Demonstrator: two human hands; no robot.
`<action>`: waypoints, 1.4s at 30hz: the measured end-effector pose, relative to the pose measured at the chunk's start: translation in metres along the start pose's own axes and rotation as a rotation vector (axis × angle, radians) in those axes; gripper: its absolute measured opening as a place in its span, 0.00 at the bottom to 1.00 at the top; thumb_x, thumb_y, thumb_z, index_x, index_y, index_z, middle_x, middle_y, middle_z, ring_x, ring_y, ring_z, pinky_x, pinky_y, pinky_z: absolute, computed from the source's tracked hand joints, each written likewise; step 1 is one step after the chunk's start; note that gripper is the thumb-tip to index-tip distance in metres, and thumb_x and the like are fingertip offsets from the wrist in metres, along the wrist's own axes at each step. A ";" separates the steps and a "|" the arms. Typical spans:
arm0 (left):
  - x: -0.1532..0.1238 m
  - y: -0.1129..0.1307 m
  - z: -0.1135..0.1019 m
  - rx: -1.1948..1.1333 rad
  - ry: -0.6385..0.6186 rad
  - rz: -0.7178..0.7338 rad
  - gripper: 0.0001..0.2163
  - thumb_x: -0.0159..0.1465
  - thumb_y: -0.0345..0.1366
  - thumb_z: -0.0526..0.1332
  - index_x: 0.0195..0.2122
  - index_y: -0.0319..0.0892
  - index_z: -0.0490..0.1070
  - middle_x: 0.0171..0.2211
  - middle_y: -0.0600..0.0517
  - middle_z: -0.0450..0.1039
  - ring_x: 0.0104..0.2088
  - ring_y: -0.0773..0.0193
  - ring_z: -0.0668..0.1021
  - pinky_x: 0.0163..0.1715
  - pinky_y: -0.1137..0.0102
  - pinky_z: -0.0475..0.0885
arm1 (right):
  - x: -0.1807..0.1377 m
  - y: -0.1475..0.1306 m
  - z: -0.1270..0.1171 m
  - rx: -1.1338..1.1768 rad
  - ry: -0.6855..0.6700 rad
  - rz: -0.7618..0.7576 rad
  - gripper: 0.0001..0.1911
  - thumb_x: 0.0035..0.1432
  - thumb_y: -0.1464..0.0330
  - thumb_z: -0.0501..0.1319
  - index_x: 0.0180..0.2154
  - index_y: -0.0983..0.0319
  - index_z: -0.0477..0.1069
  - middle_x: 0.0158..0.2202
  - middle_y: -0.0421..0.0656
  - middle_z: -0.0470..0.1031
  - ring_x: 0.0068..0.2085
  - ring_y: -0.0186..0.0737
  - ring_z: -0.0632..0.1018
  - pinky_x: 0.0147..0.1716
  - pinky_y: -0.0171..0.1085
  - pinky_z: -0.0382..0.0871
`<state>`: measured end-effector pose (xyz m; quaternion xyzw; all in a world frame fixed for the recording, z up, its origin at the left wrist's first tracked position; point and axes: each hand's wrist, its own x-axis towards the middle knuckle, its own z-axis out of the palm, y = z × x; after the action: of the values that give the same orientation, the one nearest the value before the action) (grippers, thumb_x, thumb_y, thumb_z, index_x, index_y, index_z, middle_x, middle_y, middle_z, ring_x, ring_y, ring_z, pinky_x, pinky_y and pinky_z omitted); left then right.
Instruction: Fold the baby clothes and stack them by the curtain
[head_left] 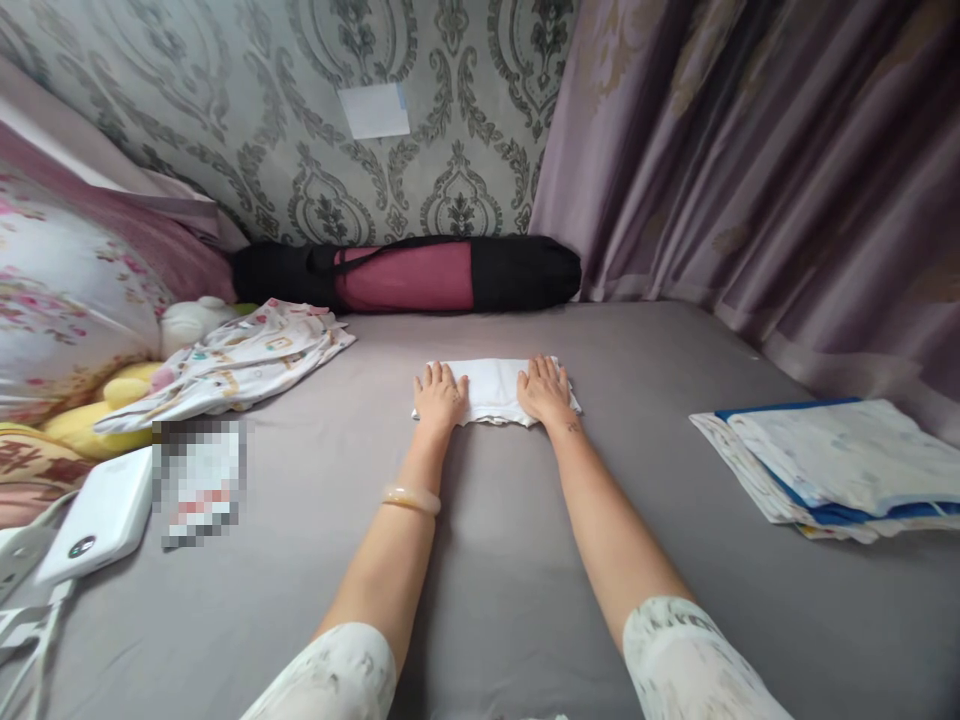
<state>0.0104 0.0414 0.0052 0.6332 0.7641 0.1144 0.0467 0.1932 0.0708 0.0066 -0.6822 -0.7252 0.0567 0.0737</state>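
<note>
A white folded garment (491, 385) lies flat on the grey bed sheet (495, 560), its near edge a little ruffled. My left hand (440, 395) rests palm down on its left end with the fingers spread. On the right end, my right hand (544, 388) presses flat in the same way, fingers stretched out. The middle of the cloth shows between both hands, while its two ends are partly hidden beneath them. A pale bangle (411, 498) circles my left forearm.
Folded cloths (847, 460) are stacked at the right. To the left lie a patterned garment (255, 360), a yellow plush toy (105, 410), a white power bank (105, 515) with cables and a blurred packet (201, 485). A black and pink long bag (405, 275) lies along the wall.
</note>
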 end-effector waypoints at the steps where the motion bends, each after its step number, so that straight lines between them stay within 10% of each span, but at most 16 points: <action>1: 0.000 -0.002 0.000 0.002 -0.001 -0.006 0.29 0.69 0.46 0.41 0.66 0.34 0.56 0.68 0.39 0.51 0.68 0.48 0.54 0.65 0.50 0.48 | 0.000 0.002 0.000 -0.004 -0.002 0.003 0.31 0.69 0.63 0.38 0.66 0.72 0.52 0.70 0.51 0.48 0.70 0.48 0.48 0.66 0.50 0.38; 15: 0.000 -0.007 -0.004 0.047 0.141 0.065 0.28 0.70 0.44 0.40 0.66 0.35 0.57 0.68 0.41 0.53 0.69 0.49 0.51 0.66 0.47 0.40 | 0.003 0.006 -0.010 0.011 0.068 -0.026 0.31 0.69 0.63 0.36 0.67 0.70 0.50 0.71 0.49 0.45 0.70 0.47 0.45 0.66 0.51 0.37; 42: 0.003 -0.010 -0.012 -0.075 0.031 -0.009 0.26 0.70 0.45 0.41 0.65 0.40 0.58 0.68 0.42 0.52 0.69 0.50 0.53 0.65 0.43 0.42 | -0.005 -0.014 0.002 0.055 -0.001 -0.106 0.29 0.70 0.61 0.38 0.67 0.62 0.52 0.70 0.49 0.49 0.69 0.48 0.50 0.65 0.55 0.38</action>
<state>-0.0026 0.0416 0.0147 0.6255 0.7628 0.1527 0.0592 0.1789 0.0649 0.0070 -0.6406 -0.7585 0.0732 0.0949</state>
